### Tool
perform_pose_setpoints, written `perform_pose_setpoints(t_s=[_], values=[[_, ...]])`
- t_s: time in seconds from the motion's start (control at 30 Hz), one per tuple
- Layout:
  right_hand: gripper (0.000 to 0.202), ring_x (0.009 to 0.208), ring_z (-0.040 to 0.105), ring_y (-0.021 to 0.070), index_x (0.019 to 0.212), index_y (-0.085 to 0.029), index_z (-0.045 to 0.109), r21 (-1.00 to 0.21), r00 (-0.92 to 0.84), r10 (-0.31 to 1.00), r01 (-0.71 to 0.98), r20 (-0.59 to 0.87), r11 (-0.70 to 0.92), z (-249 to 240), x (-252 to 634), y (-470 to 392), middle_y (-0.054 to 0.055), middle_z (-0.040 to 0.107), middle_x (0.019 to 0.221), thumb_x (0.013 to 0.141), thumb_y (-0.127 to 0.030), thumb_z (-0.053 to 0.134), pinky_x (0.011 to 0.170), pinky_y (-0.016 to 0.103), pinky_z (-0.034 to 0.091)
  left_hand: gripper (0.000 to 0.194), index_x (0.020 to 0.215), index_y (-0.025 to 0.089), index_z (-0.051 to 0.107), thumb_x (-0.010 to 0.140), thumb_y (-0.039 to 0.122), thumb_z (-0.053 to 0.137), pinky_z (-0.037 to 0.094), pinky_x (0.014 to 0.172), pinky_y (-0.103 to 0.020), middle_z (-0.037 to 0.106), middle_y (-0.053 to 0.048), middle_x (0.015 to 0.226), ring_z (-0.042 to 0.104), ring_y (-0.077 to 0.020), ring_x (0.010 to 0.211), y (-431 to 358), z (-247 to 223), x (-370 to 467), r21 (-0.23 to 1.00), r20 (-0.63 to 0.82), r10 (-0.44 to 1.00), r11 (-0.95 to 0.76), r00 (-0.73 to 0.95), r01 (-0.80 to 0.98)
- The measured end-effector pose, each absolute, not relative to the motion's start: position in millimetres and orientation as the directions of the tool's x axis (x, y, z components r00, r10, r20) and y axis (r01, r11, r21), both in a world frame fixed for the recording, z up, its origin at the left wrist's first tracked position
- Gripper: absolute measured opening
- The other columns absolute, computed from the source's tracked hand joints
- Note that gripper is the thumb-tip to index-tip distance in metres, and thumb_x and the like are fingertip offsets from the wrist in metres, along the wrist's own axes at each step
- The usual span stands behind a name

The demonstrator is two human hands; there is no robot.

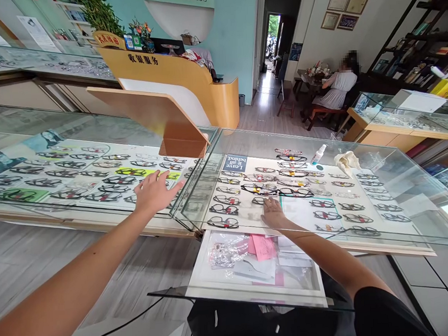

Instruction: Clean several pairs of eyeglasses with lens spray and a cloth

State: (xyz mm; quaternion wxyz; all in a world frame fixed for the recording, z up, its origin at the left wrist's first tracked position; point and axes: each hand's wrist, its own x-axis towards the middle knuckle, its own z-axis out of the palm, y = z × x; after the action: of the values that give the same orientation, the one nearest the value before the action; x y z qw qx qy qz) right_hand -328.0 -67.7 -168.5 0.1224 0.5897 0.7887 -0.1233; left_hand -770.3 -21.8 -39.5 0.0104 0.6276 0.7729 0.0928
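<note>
My left hand (156,192) rests with its fingers apart on the glass top of the left display case (111,204), above rows of eyeglasses. My right hand (273,213) reaches into the right display case (406,247), its fingers closed over one side of a dark-framed pair of eyeglasses (259,200). That pair is partly hidden by the fingers. Just behind it lie two more dark pairs, black eyeglasses (259,189) and patterned eyeglasses (295,192). A white sheet with a teal edge (297,209) lies to the right of this hand.
An open drawer (255,289) below holds plastic bags and a pink paper (264,247). A mirror panel (163,109) leans on the left case. In the right case are a spray bottle (319,155) and a cloth (347,162). A person (338,83) sits at the back.
</note>
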Motion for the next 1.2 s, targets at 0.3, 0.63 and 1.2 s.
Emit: perform_pose_setpoints(t_s=[0.3, 0.63, 1.2], values=[[0.068, 0.164, 0.028, 0.0394, 0.160, -0.005, 0.052, -0.125, -0.350, 0.883, 0.937, -0.312, 0.328, -123.4, -343.1, -112.0, 0.020, 0.041, 0.175, 0.099, -0.036, 0.057, 0.132, 0.050, 0.027, 0.093, 0.163, 0.019, 0.049, 0.099, 0.083, 0.029, 0.027, 0.127, -0.066, 0.036, -0.020, 0.176, 0.028, -0.0384, 0.163, -21.5, -36.3, -767.7, 0.141, 0.089, 0.973, 0.199, -0.212, 0.970], [0.072, 0.161, 0.031, 0.0406, 0.163, -0.009, 0.046, -0.511, -0.802, 0.571, 0.570, -0.176, 0.643, 10.1, -351.0, -239.2, 0.019, 0.043, 0.173, 0.103, -0.044, 0.063, 0.132, 0.058, 0.034, 0.095, 0.163, 0.020, 0.049, 0.097, 0.086, 0.028, 0.027, 0.128, -0.066, 0.036, -0.019, 0.176, 0.027, -0.0384, 0.164, -22.4, -34.3, -765.6, 0.138, 0.086, 0.971, 0.209, -0.222, 0.968], [0.063, 0.159, 0.027, 0.0426, 0.144, -0.009, 0.068, -0.121, -0.302, 0.948, 0.949, -0.103, 0.290, 35.6, -350.4, -1.4, 0.017, 0.041, 0.174, 0.106, -0.055, 0.050, 0.131, 0.057, 0.026, 0.095, 0.164, 0.020, 0.051, 0.095, 0.082, 0.032, 0.024, 0.130, -0.063, 0.036, -0.020, 0.176, 0.027, -0.0415, 0.164, -23.3, -32.9, -767.2, 0.166, 0.105, 0.968, 0.207, -0.226, 0.964]])
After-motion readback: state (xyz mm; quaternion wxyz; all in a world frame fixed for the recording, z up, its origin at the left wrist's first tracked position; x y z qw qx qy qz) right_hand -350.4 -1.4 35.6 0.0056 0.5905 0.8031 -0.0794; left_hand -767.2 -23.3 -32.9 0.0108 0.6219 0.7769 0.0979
